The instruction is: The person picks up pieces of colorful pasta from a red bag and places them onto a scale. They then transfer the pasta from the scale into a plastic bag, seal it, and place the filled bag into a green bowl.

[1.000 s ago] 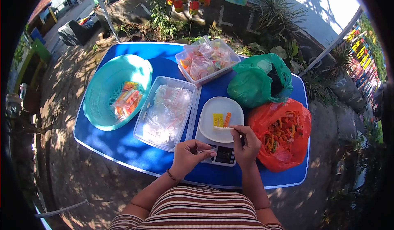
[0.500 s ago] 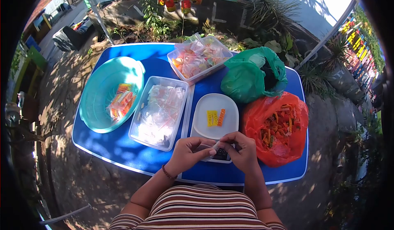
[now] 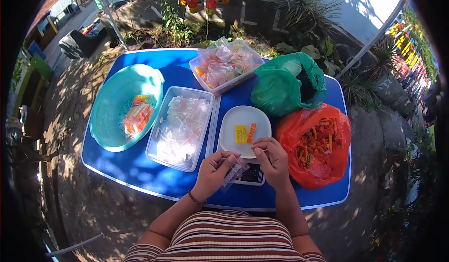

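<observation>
A small clear plastic bag (image 3: 235,171) is pinched in my left hand (image 3: 215,172), in front of the scale's dark display (image 3: 252,172). My right hand (image 3: 271,161) has its fingers apart, with nothing visible in it, at the near right edge of the white scale plate (image 3: 229,143). On that plate lie a yellow packet (image 3: 241,134) and an orange spiral piece (image 3: 251,133), side by side. To the right, an open red plastic bag (image 3: 292,161) holds many orange and red pieces (image 3: 318,145).
On the blue table (image 3: 131,173) stand a turquoise basket (image 3: 100,117) with orange packets, a clear box (image 3: 180,131) of small plastic bags, another box (image 3: 224,68) of filled bags, and a green plastic bag (image 3: 280,86). Plants grow behind.
My hands have moved apart. The right one has let go of the small bag and opened near the plate, while the left one keeps the bag, now more fully in view.
</observation>
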Motion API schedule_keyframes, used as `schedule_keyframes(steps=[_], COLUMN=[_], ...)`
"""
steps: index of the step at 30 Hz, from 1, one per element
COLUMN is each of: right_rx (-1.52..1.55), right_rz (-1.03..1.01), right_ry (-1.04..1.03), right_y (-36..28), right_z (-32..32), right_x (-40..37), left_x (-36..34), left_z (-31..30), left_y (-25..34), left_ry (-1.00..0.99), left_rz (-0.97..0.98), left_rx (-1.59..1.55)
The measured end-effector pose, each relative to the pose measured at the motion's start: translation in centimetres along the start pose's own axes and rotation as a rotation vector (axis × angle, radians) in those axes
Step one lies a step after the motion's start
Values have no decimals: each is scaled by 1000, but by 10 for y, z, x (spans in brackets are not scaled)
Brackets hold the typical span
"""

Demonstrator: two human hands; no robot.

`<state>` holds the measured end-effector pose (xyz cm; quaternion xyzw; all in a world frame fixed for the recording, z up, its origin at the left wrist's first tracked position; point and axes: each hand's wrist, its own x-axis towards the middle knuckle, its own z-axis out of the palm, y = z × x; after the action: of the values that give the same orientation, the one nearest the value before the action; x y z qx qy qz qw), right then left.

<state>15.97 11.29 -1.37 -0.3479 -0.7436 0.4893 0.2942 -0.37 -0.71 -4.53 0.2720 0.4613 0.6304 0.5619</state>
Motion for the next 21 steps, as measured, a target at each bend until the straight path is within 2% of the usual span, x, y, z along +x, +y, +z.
schedule_keyframes(steps=[1, 4, 7, 13, 16, 19, 21], right_rx=[-49, -577, -591, -589, -298, 403, 249], right_rz=[163, -218, -333, -358, -257, -108, -156], right_ry=[97, 92, 121, 216, 246, 55, 13], right_y=[-1, 21, 28, 31, 6, 2, -5], right_z=[4, 15, 25, 18, 8, 0, -6], right_x=[4, 18, 22, 19, 10, -4, -7], left_x=[0, -1, -4, -2, 0, -1, 0], left_z=[-1, -4, -6, -8, -13, -12, -10], left_y=[0, 3, 3, 7, 8, 9, 10], left_ry=[26, 64, 40, 64, 39, 7, -16], left_rz=[-22, -55, -36, -13, 23, 73, 96], left_rx=[-11, -43, -58, 67, 131, 164, 126])
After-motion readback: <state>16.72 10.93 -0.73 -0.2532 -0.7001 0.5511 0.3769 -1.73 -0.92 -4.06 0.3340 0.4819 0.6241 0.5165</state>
